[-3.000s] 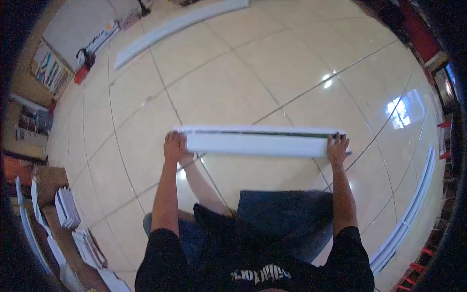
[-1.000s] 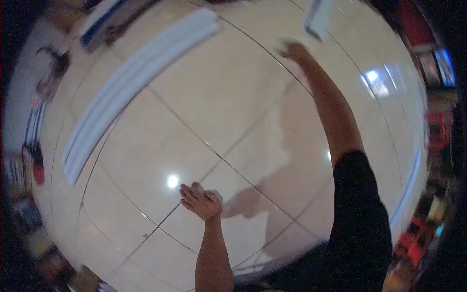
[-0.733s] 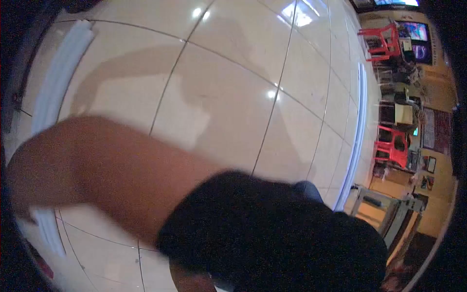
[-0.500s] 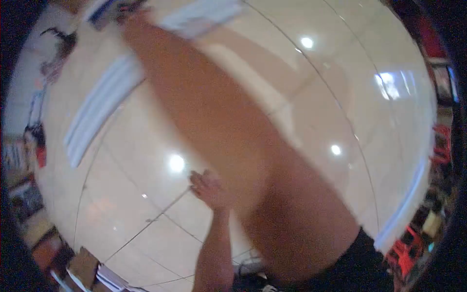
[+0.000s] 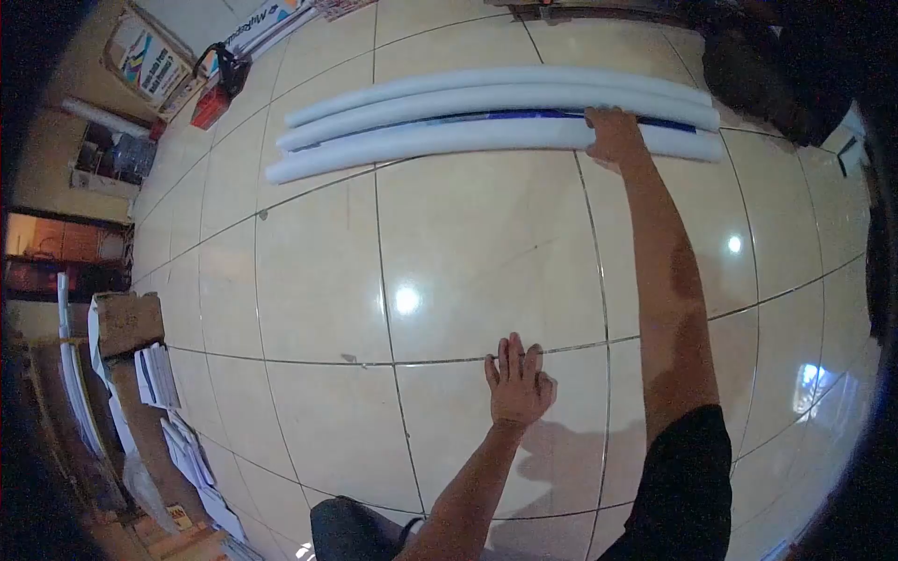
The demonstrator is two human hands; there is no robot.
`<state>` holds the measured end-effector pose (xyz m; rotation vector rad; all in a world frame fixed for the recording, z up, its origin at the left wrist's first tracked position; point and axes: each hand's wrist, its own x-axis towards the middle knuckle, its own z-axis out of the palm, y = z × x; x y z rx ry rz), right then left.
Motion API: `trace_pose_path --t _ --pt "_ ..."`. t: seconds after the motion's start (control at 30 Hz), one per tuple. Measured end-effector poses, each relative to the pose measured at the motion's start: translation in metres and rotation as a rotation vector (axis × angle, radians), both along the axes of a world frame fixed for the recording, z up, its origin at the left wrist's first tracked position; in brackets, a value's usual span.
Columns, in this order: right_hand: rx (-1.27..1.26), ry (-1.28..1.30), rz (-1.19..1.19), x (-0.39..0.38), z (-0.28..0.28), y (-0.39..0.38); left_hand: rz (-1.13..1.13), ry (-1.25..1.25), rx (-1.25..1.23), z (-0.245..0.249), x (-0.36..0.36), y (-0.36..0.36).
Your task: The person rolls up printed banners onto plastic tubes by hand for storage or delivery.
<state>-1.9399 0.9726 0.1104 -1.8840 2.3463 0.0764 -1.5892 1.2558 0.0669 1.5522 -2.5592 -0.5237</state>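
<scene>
Three long white rolls lie side by side on the tiled floor, the nearest roll [image 5: 421, 154] slightly apart from the other two. A thin dark blue roll [image 5: 505, 116] lies in the gap between them. My right hand [image 5: 615, 138] reaches far forward over the right part of this bundle. Its fingers curl at the blue roll, and the hand covers part of the nearest white roll; the exact grip is partly hidden. Lower down, my left hand [image 5: 522, 381] rests flat on the tiles with its fingers spread, holding nothing.
Along the left stand a cardboard box [image 5: 131, 320] and stacks of white folded sheets [image 5: 157, 376]. A red and black object [image 5: 217, 89] sits at the back left, near a printed board [image 5: 150, 61]. Dark fabric [image 5: 772, 79] hangs at the back right.
The view has turned and sharpened, so the rolls now run across the top instead of the upper left. My right hand is still at the blue roll; my left hand shows on the floor.
</scene>
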Motion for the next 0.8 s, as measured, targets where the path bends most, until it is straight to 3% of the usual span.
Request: trace_pose_path --t 0.1,0.23,0.3,0.5,0.53,0.6,0.63,0.8 --pt "-0.053 -0.087 -0.026 0.015 -0.008 0.053 -0.012 0.041 -0.027 0.0 0.001 0.005" --pt "-0.108 0.036 -0.218 0.039 -0.043 0.132 -0.023 0.07 -0.101 0.001 0.001 0.012" --pt "-0.212 0.014 -0.187 0.08 -0.083 0.183 -0.036 0.121 -0.139 -0.001 0.008 0.016" --pt "-0.19 -0.065 -0.113 0.179 -0.075 0.321 -0.088 0.257 -0.14 -0.007 0.021 0.03" --pt "-0.191 -0.046 -0.096 0.176 -0.057 0.313 -0.101 0.18 -0.142 -0.007 0.02 0.032" --pt "0.176 -0.173 -0.187 0.175 -0.018 0.289 -0.107 0.109 -0.124 -0.007 0.017 0.027" --pt "0.186 -0.179 -0.168 0.169 -0.021 0.273 -0.088 0.1 -0.117 -0.004 0.016 0.026" --pt "-0.289 0.133 0.159 0.122 -0.039 0.116 -0.11 0.08 -0.021 -0.006 0.014 0.013"
